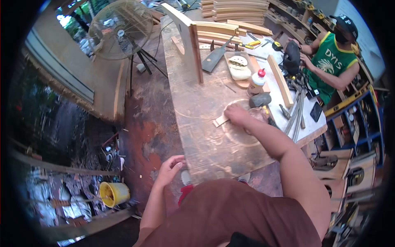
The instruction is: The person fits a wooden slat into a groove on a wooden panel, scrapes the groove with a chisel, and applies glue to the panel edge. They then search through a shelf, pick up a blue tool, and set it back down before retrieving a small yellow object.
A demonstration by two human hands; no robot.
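Observation:
On the worn wooden workbench (205, 152), my right hand (238, 114) is closed on a small pale wood piece (221, 121) that lies flat and sticks out to the left of the fingers. My left hand (169, 168) is beside the bench's left edge, fingers loosely curved and apart, holding nothing. A mallet with a dark head (260, 100) lies just beyond my right hand. Behind it stands a white glue bottle with a red cap (258, 81). A handsaw (214, 59) rests farther back.
An upright wooden panel (191, 49) stands at the bench's back left, near a fan (120, 33). Chisels and files (297, 117) and a phone (316, 111) lie at the right. A co-worker (335, 57) is across the bench. A yellow bucket (114, 194) sits low left.

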